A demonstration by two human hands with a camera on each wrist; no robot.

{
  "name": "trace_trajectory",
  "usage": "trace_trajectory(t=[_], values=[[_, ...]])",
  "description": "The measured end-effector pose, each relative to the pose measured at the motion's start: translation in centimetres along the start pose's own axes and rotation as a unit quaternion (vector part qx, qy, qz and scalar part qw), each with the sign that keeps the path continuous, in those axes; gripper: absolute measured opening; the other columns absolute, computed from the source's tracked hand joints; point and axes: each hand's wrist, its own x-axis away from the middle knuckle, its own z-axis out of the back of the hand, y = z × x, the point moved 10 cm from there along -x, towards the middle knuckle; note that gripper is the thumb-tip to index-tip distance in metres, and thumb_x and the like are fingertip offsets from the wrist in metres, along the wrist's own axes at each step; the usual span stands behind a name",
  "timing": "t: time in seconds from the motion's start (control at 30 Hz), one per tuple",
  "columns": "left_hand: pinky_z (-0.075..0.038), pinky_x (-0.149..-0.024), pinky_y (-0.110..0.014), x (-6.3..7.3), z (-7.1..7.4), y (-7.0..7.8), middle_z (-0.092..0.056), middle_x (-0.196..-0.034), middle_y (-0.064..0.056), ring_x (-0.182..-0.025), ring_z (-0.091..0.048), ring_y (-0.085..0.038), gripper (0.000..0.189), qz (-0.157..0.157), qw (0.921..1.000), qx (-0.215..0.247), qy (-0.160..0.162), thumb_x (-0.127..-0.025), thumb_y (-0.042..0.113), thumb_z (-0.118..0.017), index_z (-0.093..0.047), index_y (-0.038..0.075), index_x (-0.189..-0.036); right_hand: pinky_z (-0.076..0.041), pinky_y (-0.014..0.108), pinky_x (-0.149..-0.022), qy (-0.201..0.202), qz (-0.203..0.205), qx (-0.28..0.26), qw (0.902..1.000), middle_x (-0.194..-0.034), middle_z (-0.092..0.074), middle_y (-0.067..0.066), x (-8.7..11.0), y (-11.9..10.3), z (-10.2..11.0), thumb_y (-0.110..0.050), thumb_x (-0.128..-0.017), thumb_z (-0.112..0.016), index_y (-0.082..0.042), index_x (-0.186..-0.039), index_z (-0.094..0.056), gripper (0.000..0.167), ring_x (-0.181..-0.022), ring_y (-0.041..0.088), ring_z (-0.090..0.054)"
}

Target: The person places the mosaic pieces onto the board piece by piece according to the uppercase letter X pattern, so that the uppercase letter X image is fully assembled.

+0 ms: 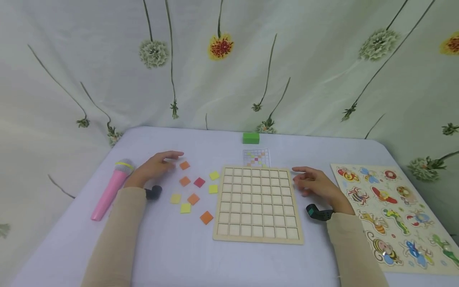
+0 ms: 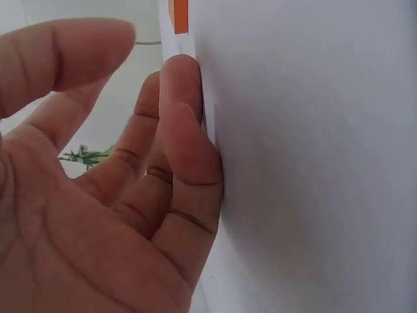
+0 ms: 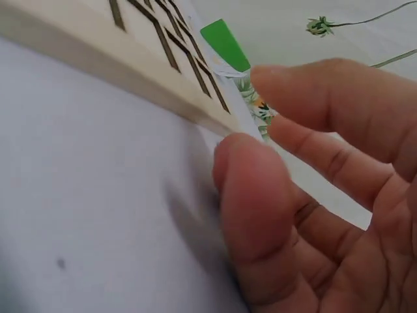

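Observation:
In the head view, a wooden grid board with square cells lies mid-table. Loose square tiles are scattered to its left: orange tiles, yellow tiles and a red tile. My left hand rests on the table left of the tiles, fingers loosely bent and holding nothing. Its wrist view shows an orange tile beyond the fingertips. Beside the board's right edge is my right hand, relaxed and without any object. The board's rim appears close to those fingers in the right wrist view.
A small gridded pattern card lies behind the board, with a green block farther back. The pink toy microphone is at the left, by the left forearm. An insect-picture puzzle board takes up the right side.

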Motion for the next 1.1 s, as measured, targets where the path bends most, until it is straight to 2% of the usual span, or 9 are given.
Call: trace_trajectory(t=[0.2,0.33,0.4,0.6,0.8,0.93,1.1], values=[[-0.036,-0.118,-0.068,-0.3,-0.3,0.0,-0.043,-0.163,-0.028,-0.145,-0.040,-0.053,0.056,-0.018,0.9991,-0.036,-0.015,-0.107,0.006,-0.056,-0.048,0.008,-0.162,-0.047,0.025,-0.063,0.018,0.037,0.062,0.9972,-0.109,-0.062,0.012,0.1,-0.5,-0.2,-0.008,-0.096,-0.080,0.007,-0.148,-0.058,0.059,-0.073,0.013,-0.052],[-0.036,-0.118,-0.069,-0.3,-0.5,-0.1,-0.039,-0.164,-0.030,-0.146,-0.039,-0.056,0.057,-0.014,0.9974,-0.067,-0.023,-0.106,0.007,-0.060,-0.047,0.008,-0.162,-0.040,0.026,-0.064,0.010,0.066,0.096,0.9931,-0.106,-0.059,0.012,0.3,-1.0,-0.8,-0.007,-0.092,-0.085,0.008,-0.144,-0.062,0.058,-0.073,0.015,-0.046],[-0.035,-0.118,-0.069,-0.4,-0.6,-0.1,-0.039,-0.162,-0.032,-0.144,-0.041,-0.056,0.056,-0.017,0.9966,-0.077,-0.023,-0.106,0.007,-0.061,-0.050,0.008,-0.161,-0.039,0.027,-0.065,0.005,0.074,0.111,0.9911,-0.106,-0.058,0.013,0.4,-1.2,-1.1,-0.006,-0.091,-0.086,0.008,-0.142,-0.064,0.057,-0.075,0.017,-0.045],[-0.037,-0.116,-0.067,-0.6,-0.6,0.5,-0.049,-0.150,-0.033,-0.134,-0.047,-0.051,0.045,-0.055,0.9942,-0.092,-0.012,-0.104,0.004,-0.063,-0.062,0.005,-0.150,-0.039,0.028,-0.068,-0.001,0.073,0.139,0.9877,-0.109,-0.058,0.014,0.5,-1.4,-1.1,-0.007,-0.092,-0.086,0.007,-0.142,-0.064,0.056,-0.077,0.018,-0.045],[-0.037,-0.115,-0.066,-0.6,-0.7,0.8,-0.051,-0.146,-0.032,-0.132,-0.048,-0.048,0.046,-0.070,0.9941,-0.083,-0.007,-0.103,0.002,-0.063,-0.064,0.006,-0.149,-0.039,0.028,-0.067,-0.012,0.083,0.151,0.9850,-0.110,-0.057,0.015,0.6,-1.8,-1.1,-0.007,-0.092,-0.085,0.008,-0.144,-0.063,0.058,-0.074,0.017,-0.043],[-0.038,-0.114,-0.066,-0.6,-0.7,0.8,-0.051,-0.147,-0.030,-0.129,-0.048,-0.045,0.041,-0.069,0.9943,-0.081,-0.004,-0.103,0.001,-0.064,-0.068,0.006,-0.144,-0.039,0.028,-0.067,-0.015,0.080,0.151,0.9852,-0.110,-0.056,0.015,0.6,-1.7,-1.2,-0.008,-0.092,-0.085,0.008,-0.144,-0.062,0.059,-0.075,0.018,-0.044],[-0.038,-0.115,-0.065,-0.3,-0.4,0.4,-0.053,-0.148,-0.029,-0.132,-0.049,-0.048,0.039,-0.046,0.9952,-0.086,0.009,-0.103,0.006,-0.067,-0.068,0.005,-0.142,-0.039,0.028,-0.066,-0.011,0.081,0.151,0.9852,-0.109,-0.056,0.014,0.7,-1.7,-1.3,-0.008,-0.091,-0.085,0.008,-0.143,-0.063,0.059,-0.076,0.019,-0.044]])
